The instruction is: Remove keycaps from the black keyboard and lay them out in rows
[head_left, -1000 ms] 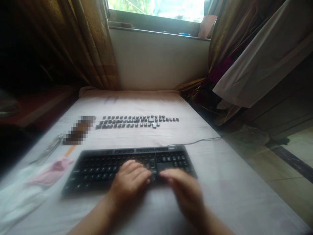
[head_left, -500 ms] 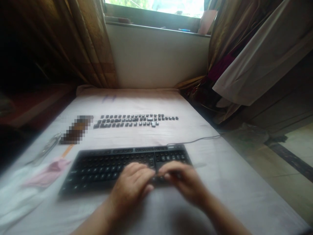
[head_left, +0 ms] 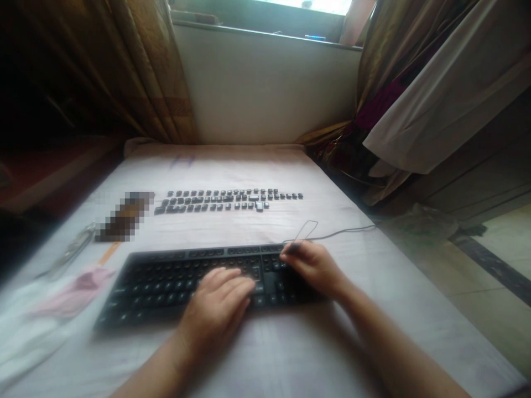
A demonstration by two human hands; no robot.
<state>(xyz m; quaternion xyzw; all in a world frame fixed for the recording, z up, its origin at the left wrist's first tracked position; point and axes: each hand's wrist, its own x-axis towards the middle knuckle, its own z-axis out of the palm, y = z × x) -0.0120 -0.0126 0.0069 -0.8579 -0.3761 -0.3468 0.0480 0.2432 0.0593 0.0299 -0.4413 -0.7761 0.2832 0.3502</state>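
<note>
A black keyboard (head_left: 166, 276) lies on the pale cloth, several keycaps gone from its upper rows. My left hand (head_left: 219, 301) rests over its middle right part, fingers stretched together across the keys and the thumb mostly hidden. Above the keyboard's upper right corner, my right hand (head_left: 317, 268) is closed around the dark handle of a wire keycap puller (head_left: 307, 225); its thin loop points away from me. Farther back, detached black keycaps (head_left: 211, 199) stand in rough rows on the cloth.
The keyboard cable (head_left: 344, 232) runs right over the table edge. A pixelated brown item (head_left: 128, 218), a clear plastic packet (head_left: 74, 249) and a pink cloth (head_left: 74, 293) lie at left. Curtains (head_left: 166, 72) flank the window, and a white garment (head_left: 431, 110) hangs at right.
My right hand has moved from the keyboard's lower right up toward its top right edge, and the puller's wire loop now shows. My left hand has shifted slightly left.
</note>
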